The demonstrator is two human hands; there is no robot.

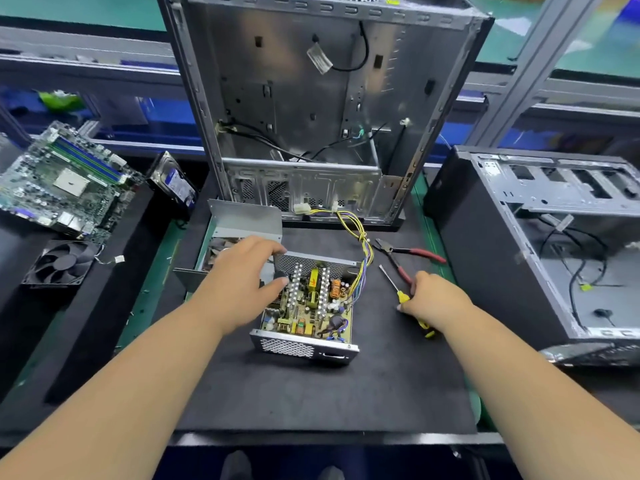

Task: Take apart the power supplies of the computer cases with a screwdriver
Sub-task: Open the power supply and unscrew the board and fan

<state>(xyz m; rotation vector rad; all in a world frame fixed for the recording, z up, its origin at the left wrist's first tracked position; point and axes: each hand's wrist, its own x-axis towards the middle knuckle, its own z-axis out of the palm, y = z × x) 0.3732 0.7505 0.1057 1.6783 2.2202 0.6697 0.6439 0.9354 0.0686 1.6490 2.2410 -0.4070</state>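
My left hand (242,275) grips the opened power supply (308,303) mid-surface by its left wall, fingers curled; my right hand (429,296) fingers close round the yellow-handled screwdriver (403,296) just beside it.

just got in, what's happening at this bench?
A person is stripping a power supply on the black mat. Its cover is already off and lies behind it, so the circuit board is exposed. The left hand grips the supply's left wall, and the right hand holds the yellow-handled screwdriver against the mat. Red pliers lie nearby.
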